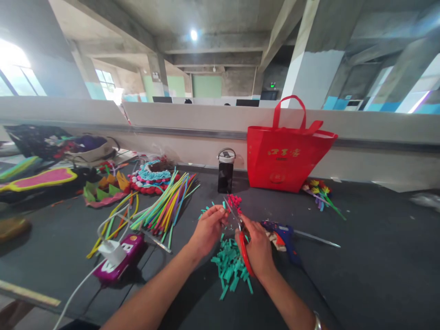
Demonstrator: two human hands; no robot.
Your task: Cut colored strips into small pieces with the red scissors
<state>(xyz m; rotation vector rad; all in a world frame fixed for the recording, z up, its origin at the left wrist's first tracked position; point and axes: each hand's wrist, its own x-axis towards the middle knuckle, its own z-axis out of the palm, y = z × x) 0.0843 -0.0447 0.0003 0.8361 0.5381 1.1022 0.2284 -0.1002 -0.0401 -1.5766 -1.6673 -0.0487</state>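
My right hand (257, 247) grips red-handled scissors (240, 233), blades pointing up and away toward a small pink flower piece (235, 201). My left hand (208, 229) pinches a thin teal strip (222, 208) next to the scissor blades. Below both hands lies a heap of cut teal pieces (230, 266) on the dark table (360, 256).
A blue glue gun (285, 236) lies just right of my right hand. Colourful sticks (165, 208) fan out on the left beside a pink power strip (118, 259). A red tote bag (287, 153), a black bottle (226, 174) and paper flowers (319, 190) stand behind.
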